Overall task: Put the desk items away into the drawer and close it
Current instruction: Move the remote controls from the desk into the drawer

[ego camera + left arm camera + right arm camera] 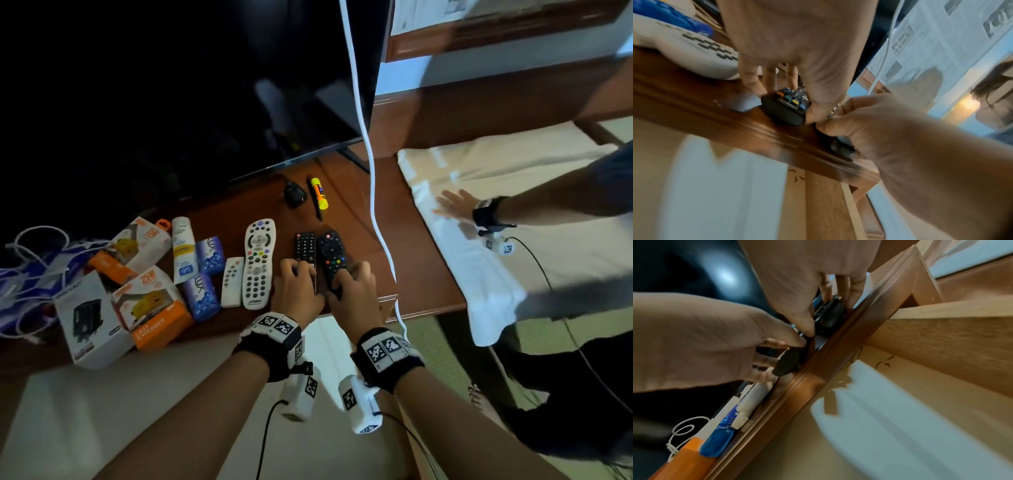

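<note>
Both hands are down on the tabletop (346, 212): left hand (297, 291) pinches the slim black remote (305, 245), right hand (352, 291) curls round the rounded black remote (331, 251), seemingly near their ends. Rigid, light, slick plastic; side-edge grips look safest.

Dim indoor light leaves the television screen (205, 85) nearly black with faint reflections, daylight falls from the right onto the white cloth (479, 274), and all 3 views show motion blur and wide-angle bending at their edges.
</note>
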The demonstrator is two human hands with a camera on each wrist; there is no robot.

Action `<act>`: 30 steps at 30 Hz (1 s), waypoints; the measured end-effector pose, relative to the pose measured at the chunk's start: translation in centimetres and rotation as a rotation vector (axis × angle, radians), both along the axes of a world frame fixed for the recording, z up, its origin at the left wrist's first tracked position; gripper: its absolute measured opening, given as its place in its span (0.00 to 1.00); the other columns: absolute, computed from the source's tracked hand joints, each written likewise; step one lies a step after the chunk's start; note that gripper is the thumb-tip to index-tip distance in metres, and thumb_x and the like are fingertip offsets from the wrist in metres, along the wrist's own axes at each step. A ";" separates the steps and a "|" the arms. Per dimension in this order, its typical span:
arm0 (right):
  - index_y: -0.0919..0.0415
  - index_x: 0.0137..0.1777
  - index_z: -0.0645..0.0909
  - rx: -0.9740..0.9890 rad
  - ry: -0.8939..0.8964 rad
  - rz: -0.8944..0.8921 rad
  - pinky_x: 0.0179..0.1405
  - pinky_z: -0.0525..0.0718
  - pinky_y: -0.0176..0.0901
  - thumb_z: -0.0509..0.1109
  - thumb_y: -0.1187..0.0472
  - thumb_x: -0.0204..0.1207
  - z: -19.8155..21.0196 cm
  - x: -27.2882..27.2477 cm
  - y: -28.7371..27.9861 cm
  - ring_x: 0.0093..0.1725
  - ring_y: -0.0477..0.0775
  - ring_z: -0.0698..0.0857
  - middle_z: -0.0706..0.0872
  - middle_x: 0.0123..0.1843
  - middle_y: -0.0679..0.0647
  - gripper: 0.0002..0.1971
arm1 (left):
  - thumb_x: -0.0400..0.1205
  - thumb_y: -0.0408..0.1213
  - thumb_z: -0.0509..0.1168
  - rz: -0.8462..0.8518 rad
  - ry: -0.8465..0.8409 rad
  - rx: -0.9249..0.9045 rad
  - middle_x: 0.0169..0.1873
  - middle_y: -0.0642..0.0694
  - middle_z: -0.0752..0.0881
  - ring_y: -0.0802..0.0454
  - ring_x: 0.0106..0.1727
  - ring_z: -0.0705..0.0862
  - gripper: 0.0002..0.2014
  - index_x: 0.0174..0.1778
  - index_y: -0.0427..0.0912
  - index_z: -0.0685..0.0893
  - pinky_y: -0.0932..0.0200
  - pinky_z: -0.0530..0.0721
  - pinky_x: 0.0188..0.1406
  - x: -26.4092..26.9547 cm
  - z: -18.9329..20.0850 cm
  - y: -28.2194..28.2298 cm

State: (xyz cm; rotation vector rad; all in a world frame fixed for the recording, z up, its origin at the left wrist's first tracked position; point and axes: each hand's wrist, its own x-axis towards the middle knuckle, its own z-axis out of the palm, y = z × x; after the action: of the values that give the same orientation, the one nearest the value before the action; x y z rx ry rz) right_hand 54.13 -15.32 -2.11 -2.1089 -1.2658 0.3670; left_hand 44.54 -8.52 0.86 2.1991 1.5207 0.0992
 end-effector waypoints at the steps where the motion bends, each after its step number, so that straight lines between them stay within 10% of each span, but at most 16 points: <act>1: 0.62 0.42 0.77 -0.004 0.015 -0.008 0.44 0.79 0.50 0.73 0.65 0.67 0.0 0.0 0.0 0.53 0.62 0.73 0.72 0.58 0.61 0.07 | 0.71 0.41 0.72 0.036 -0.044 -0.032 0.64 0.44 0.66 0.38 0.57 0.76 0.22 0.58 0.46 0.73 0.48 0.79 0.54 -0.3 0.0 -0.4; 10: 0.55 0.31 0.76 -0.133 0.148 -0.083 0.40 0.71 0.42 0.73 0.67 0.60 0.6 0.2 -2.8 0.48 0.63 0.78 0.80 0.44 0.59 0.09 | 0.70 0.32 0.72 0.313 -0.486 -0.453 0.56 0.44 0.79 0.47 0.46 0.85 0.28 0.63 0.48 0.69 0.49 0.88 0.44 -4.6 1.0 -3.7; 14: 0.53 0.27 0.74 -0.087 0.494 -0.279 0.35 0.85 0.48 0.79 0.69 0.56 0.9 -1.0 -5.6 0.35 0.58 0.84 0.85 0.35 0.55 0.16 | 0.72 0.26 0.70 0.360 -0.650 -0.665 0.53 0.42 0.81 0.47 0.46 0.85 0.29 0.65 0.49 0.67 0.59 0.85 0.35 -6.9 1.5 -5.6; 17: 0.55 0.36 0.74 -0.012 0.887 -0.315 0.29 0.82 0.47 0.77 0.76 0.61 0.4 -2.5 -8.4 0.34 0.56 0.81 0.82 0.39 0.62 0.18 | 0.72 0.24 0.70 0.323 -0.629 -0.750 0.46 0.46 0.81 0.47 0.44 0.84 0.33 0.70 0.50 0.66 0.57 0.86 0.35 -8.5 1.2 -7.1; 23: 0.57 0.43 0.65 -0.133 0.913 -0.214 0.30 0.79 0.47 0.73 0.82 0.62 -0.4 -4.7 -11.8 0.36 0.56 0.78 0.75 0.44 0.59 0.24 | 0.69 0.21 0.70 0.233 -0.505 -0.807 0.52 0.49 0.79 0.51 0.41 0.85 0.40 0.75 0.51 0.67 0.64 0.82 0.25 -10.5 0.3 -8.8; 30: 0.53 0.42 0.63 -0.450 0.817 -0.240 0.28 0.82 0.49 0.77 0.74 0.55 -3.3 -6.5 -11.0 0.39 0.61 0.81 0.80 0.43 0.61 0.27 | 0.57 0.35 0.74 0.126 -0.211 -0.794 0.56 0.47 0.82 0.45 0.53 0.85 0.48 0.75 0.54 0.63 0.45 0.87 0.52 -11.4 -2.8 -9.5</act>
State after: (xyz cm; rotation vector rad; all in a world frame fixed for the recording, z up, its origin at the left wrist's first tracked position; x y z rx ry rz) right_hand 47.60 -26.32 -5.37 -2.0585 -0.4681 1.3342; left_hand 33.10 -18.02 -1.92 1.4180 1.2776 -0.1974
